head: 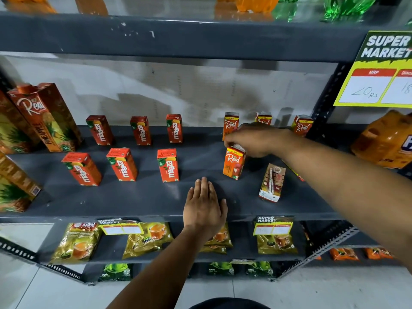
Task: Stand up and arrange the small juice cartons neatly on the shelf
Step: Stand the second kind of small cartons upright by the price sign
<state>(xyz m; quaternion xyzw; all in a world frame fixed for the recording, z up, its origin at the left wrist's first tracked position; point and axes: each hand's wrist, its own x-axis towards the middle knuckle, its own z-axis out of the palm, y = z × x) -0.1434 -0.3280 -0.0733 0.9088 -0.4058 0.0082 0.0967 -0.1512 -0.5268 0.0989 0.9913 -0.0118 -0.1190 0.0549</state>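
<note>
While upright (shelved), carton [233, 162] beneath right grip [254, 141].

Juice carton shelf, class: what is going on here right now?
A person is tidying small juice cartons on a dark grey shelf. The right hand grips the top of an upright orange Real carton. The left hand rests flat and open on the shelf's front. Six red Maaza cartons stand in two rows, and one Real carton with its straw side showing leans askew.

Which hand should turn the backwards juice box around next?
Probably the right hand: it is already over that side, gripping a Real carton beside the backwards carton. The left hand rests flat on the shelf, farther away.
</note>
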